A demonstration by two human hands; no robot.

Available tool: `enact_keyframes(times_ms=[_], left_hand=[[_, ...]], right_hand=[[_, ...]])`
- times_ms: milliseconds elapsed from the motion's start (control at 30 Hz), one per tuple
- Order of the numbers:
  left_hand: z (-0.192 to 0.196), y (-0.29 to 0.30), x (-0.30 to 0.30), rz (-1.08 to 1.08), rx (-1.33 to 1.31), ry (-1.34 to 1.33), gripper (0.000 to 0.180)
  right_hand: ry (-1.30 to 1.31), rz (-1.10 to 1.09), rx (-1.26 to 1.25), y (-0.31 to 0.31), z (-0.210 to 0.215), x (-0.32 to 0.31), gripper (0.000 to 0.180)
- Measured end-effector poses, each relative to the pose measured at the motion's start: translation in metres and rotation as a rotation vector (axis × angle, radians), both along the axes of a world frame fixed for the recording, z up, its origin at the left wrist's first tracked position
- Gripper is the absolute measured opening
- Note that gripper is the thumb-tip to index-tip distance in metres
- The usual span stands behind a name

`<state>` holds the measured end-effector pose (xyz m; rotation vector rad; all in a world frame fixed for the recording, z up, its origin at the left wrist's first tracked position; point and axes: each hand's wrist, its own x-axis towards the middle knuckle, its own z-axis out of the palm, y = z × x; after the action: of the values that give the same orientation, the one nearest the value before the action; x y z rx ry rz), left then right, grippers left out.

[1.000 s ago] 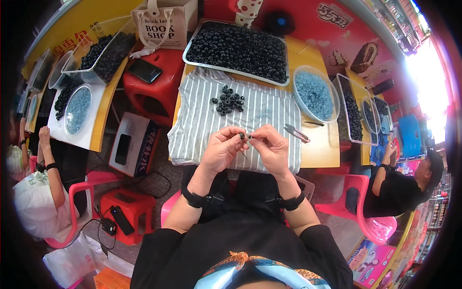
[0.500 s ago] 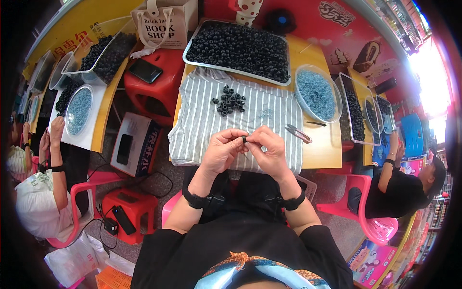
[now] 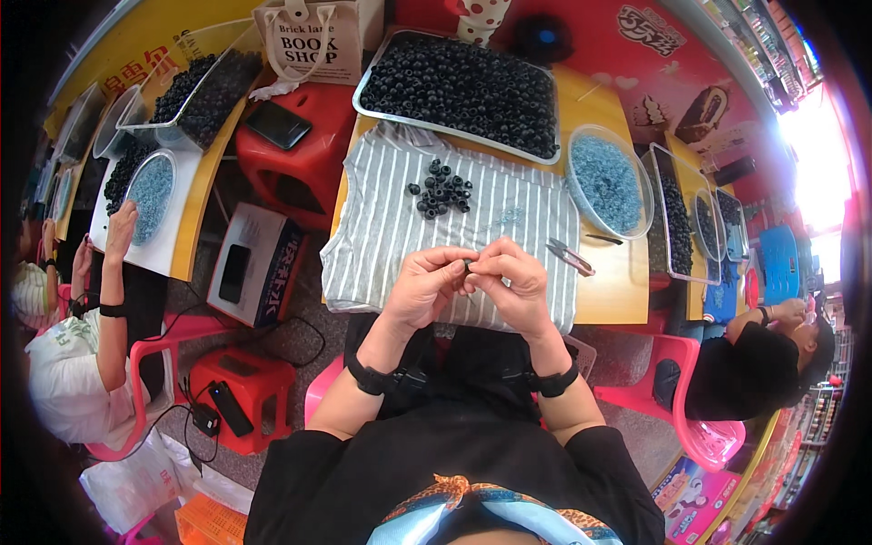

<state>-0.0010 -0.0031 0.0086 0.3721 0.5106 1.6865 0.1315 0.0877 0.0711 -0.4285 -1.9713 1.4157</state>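
Note:
My left hand point(image 3: 422, 289) and my right hand point(image 3: 513, 283) meet over the near edge of a grey-and-white striped cloth point(image 3: 372, 218). Pinched between both hands' fingertips is a small black bead point(image 3: 468, 264), mostly covered by the fingers. Farther up the cloth lies a loose pile of black beads point(image 3: 441, 193), with open holes showing in some. A few tiny clear-blue pieces point(image 3: 510, 216) are scattered to the pile's right. Thread snips point(image 3: 570, 258) rest by the cloth's right edge, near a thin black tool point(image 3: 604, 239).
Behind the cloth stands a metal tray point(image 3: 454, 136) full of black beads. A clear bowl point(image 3: 650, 207) of blue pieces sits at the right. A red stool point(image 3: 282, 163) bears a phone point(image 3: 277, 124). Co-workers sit at tables on the left point(image 3: 73, 372) and right point(image 3: 749, 377).
My hands keep their pinch on the bead, nearly in place. The left co-worker's hand has moved up toward the blue pieces; the right co-worker's hand has risen from the table toward the head.

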Motion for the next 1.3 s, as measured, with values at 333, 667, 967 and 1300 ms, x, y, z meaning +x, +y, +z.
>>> enact_keyframes(times_ms=[333, 667, 967, 1300], left_hand=[[-0.001, 0.000, 0.000, 0.004, 0.003, -0.022, 0.023], [-0.003, 0.000, 0.001, 0.023, 0.021, 0.003, 0.018], [-0.004, 0.000, 0.000, 0.026, 0.028, 0.004, 0.018], [-0.002, 0.000, 0.001, 0.043, 0.013, 0.022, 0.019]], right_hand=[[-0.014, -0.134, 0.107, -0.011, 0.002, 0.000, 0.012], [-0.044, -0.130, 0.003, -0.014, -0.002, 0.003, 0.009], [-0.023, -0.152, -0.089, -0.017, 0.000, 0.002, 0.006], [-0.096, -0.147, 0.037, -0.011, -0.004, 0.003, 0.009]])
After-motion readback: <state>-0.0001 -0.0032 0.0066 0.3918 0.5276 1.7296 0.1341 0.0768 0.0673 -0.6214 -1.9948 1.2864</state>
